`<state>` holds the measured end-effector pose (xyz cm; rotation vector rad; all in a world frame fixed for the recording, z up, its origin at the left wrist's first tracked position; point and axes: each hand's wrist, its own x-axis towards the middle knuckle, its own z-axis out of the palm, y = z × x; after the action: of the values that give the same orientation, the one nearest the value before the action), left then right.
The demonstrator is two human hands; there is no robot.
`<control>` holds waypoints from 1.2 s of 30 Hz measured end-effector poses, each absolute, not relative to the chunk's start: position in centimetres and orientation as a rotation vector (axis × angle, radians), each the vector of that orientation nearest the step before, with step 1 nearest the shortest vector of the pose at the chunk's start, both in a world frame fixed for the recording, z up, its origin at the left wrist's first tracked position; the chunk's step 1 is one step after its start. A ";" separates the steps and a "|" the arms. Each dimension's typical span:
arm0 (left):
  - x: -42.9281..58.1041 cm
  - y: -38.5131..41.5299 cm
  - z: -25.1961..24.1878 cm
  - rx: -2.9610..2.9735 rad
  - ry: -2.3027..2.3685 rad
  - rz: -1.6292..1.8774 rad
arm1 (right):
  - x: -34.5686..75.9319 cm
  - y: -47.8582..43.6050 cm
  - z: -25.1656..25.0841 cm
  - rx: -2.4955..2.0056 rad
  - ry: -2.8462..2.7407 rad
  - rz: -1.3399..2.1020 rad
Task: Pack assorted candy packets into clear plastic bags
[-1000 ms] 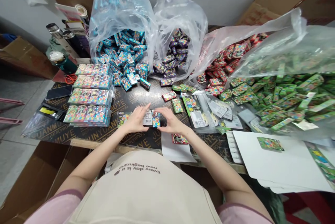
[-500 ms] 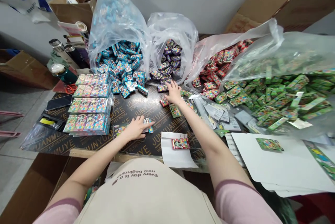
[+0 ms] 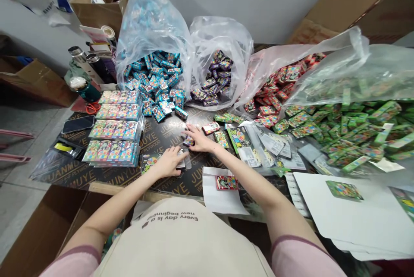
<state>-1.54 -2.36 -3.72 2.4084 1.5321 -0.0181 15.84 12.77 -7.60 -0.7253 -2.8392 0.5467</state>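
My left hand point(image 3: 168, 162) rests on a printed card in clear plastic point(image 3: 147, 160), fingers bent and somewhat apart. A small piece shows by its fingertips, partly covered. Just to the right, my right hand point(image 3: 198, 139) has its fingers closed over a small purple box point(image 3: 189, 140) close to the tabletop. Right of that hand lie a red box point(image 3: 211, 128) and a green box point(image 3: 221, 139). More green boxes point(image 3: 228, 118) lie behind these. Nearer my body, a red box point(image 3: 227, 182) sits on a white paper point(image 3: 215, 201).
Plastic bags of blue boxes point(image 3: 158, 76), purple boxes point(image 3: 220, 70), red boxes point(image 3: 274, 89) and green boxes point(image 3: 355, 126) line the back. Stacked filled packs point(image 3: 113, 130) stand left, beside a phone point(image 3: 78, 124) and scissors point(image 3: 93, 108). Printed cards point(image 3: 247, 145) lie to the right.
My right hand has come back from the purple pile toward my left hand, bringing a purple box. My left hand stays at the card, its fingers now more bent. The view has shifted slightly.
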 end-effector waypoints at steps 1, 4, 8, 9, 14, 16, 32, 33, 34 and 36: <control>-1.7 -2.6 -3.9 2.380 1.563 0.015 | 16.2 12.1 -7.6 -0.777 -2.815 0.521; -2.2 -3.1 -4.6 2.268 1.684 0.076 | 17.3 10.5 -7.6 -1.028 -2.705 0.448; -2.4 -3.1 -5.2 2.178 1.758 0.155 | 18.3 9.5 -7.6 -1.125 -2.572 0.480; -2.5 -3.1 -5.2 2.165 1.770 0.173 | 18.5 9.4 -7.5 -1.132 -2.537 0.479; -2.3 -3.0 -5.3 2.149 1.790 0.197 | 18.9 9.9 -7.0 -1.103 -2.626 0.496; -2.1 -3.1 -5.4 2.157 1.774 0.211 | 18.5 10.2 -7.2 -1.086 -2.679 0.533; -2.0 -2.3 -4.4 2.113 1.628 0.611 | 21.1 4.9 -4.1 -0.918 -2.581 0.627; -1.9 -2.2 -4.3 2.133 1.593 0.607 | 21.2 4.8 -4.2 -0.899 -2.580 0.677; -1.8 -2.2 -4.2 2.150 1.556 0.595 | 21.3 4.7 -4.4 -0.875 -2.584 0.727; -1.7 -2.3 -4.2 2.169 1.502 0.571 | 21.4 4.7 -4.8 -0.824 -2.608 0.802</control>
<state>-1.70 -2.28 -4.15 2.1694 1.5019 0.5706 21.39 4.68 -4.76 -0.8239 -2.6075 0.8024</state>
